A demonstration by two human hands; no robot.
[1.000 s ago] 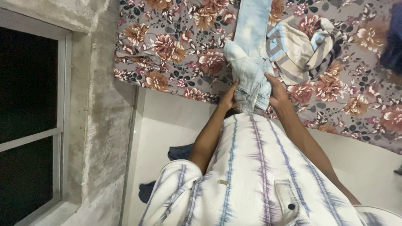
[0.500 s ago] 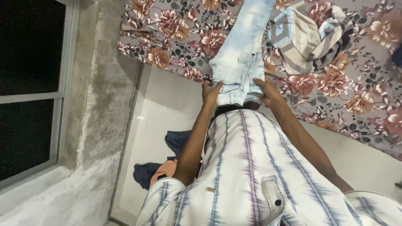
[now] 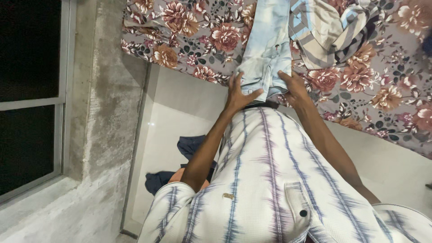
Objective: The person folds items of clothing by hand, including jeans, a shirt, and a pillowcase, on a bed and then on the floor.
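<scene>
Light blue jeans (image 3: pixel 267 49) lie lengthwise on a bed covered with a floral sheet (image 3: pixel 198 40), their waistband at the near edge. My left hand (image 3: pixel 238 93) rests flat on the left side of the waistband, fingers spread and thumb out. My right hand (image 3: pixel 294 87) grips the right side of the waistband. Both arms reach out over my white striped shirt (image 3: pixel 270 180).
A crumpled beige and blue striped garment (image 3: pixel 330 33) lies on the bed right of the jeans. Dark blue and orange clothes (image 3: pixel 180 173) sit on the white floor below my left arm. A rough concrete wall (image 3: pixel 103 112) and a dark window (image 3: pixel 29 90) are at left.
The jeans' waist has been smoothed out and pushed further onto the bed. My left hand went from pinching the waistband to lying flat on it.
</scene>
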